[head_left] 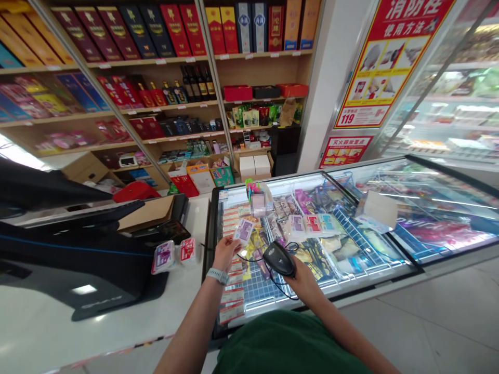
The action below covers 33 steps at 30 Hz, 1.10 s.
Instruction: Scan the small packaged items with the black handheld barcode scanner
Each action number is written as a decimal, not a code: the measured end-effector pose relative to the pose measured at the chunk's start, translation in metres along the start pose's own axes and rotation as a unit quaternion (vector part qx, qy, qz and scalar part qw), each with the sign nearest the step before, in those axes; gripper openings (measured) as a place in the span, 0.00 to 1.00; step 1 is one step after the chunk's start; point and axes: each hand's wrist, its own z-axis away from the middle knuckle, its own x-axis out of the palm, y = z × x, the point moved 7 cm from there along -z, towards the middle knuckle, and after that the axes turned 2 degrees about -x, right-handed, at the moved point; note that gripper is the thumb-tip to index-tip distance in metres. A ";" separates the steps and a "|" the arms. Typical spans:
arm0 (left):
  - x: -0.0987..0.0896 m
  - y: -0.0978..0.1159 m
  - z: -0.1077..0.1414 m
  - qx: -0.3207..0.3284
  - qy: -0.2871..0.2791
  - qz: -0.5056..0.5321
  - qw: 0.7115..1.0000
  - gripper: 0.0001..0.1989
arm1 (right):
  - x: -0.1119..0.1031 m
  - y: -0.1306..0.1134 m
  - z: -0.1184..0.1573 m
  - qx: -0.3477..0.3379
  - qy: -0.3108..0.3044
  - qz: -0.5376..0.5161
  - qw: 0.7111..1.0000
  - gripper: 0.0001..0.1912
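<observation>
Barcode scanner in right hand, lilac packet in left hand, 119 poster

Left hand packet, right hand barcode scanner

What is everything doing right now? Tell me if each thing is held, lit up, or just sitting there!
Left hand: holding up a small pale purple packet.
Right hand: gripping a black corded handheld scanner.
Long glass-topped chest freezer: lit inside, full of packets.
White cardboard box: tilted, over the freezer's glass.
Red-and-white plastic packet: lying on the white counter.
Tall red gift boxes: standing upright on a wooden shelf.
</observation>
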 end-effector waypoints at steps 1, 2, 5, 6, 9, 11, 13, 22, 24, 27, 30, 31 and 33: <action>0.006 -0.004 0.002 -0.012 -0.010 0.003 1.000 0.20 | -0.001 0.000 0.001 -0.002 0.003 -0.003 1.000 0.18; 0.013 -0.009 0.003 -0.024 -0.020 0.008 0.999 0.20 | -0.002 0.001 0.002 -0.002 0.005 -0.006 1.000 0.18; 0.033 -0.023 0.007 -0.056 -0.052 0.019 0.997 0.19 | -0.004 0.003 0.004 0.005 0.010 -0.007 1.000 0.17; 0.040 -0.028 0.008 -0.067 -0.063 0.020 0.996 0.19 | -0.005 0.004 0.005 0.007 0.013 -0.004 1.000 0.17; 0.062 -0.044 0.008 -0.104 -0.089 0.023 0.990 0.18 | -0.009 0.005 0.009 0.011 0.022 0.001 1.000 0.16; 0.077 -0.054 0.006 -0.122 -0.095 0.025 0.988 0.17 | -0.013 0.008 0.012 0.022 0.028 0.004 0.999 0.18; 0.091 -0.061 0.004 -0.130 -0.097 0.025 0.986 0.14 | -0.017 0.011 0.016 0.035 0.036 0.009 0.999 0.20; 0.160 -0.080 -0.005 -0.156 -0.122 0.016 0.980 0.10 | -0.032 0.031 0.033 0.083 0.067 -0.022 0.994 0.22; 0.171 -0.083 -0.008 -0.154 -0.117 0.010 0.981 0.11 | -0.034 0.032 0.036 0.089 0.072 -0.021 0.993 0.22; 0.184 -0.088 -0.013 -0.150 -0.109 -0.006 0.983 0.13 | -0.038 0.034 0.039 0.098 0.080 -0.014 0.992 0.20; 0.191 -0.094 -0.016 -0.143 -0.096 -0.032 0.985 0.15 | -0.040 0.038 0.042 0.106 0.087 -0.015 0.990 0.18; 0.193 -0.096 -0.017 -0.140 -0.092 -0.044 0.985 0.16 | -0.041 0.039 0.042 0.108 0.090 -0.015 0.990 0.18; 0.195 -0.100 -0.019 -0.131 -0.086 -0.077 0.985 0.16 | -0.043 0.041 0.043 0.111 0.093 -0.015 0.989 0.18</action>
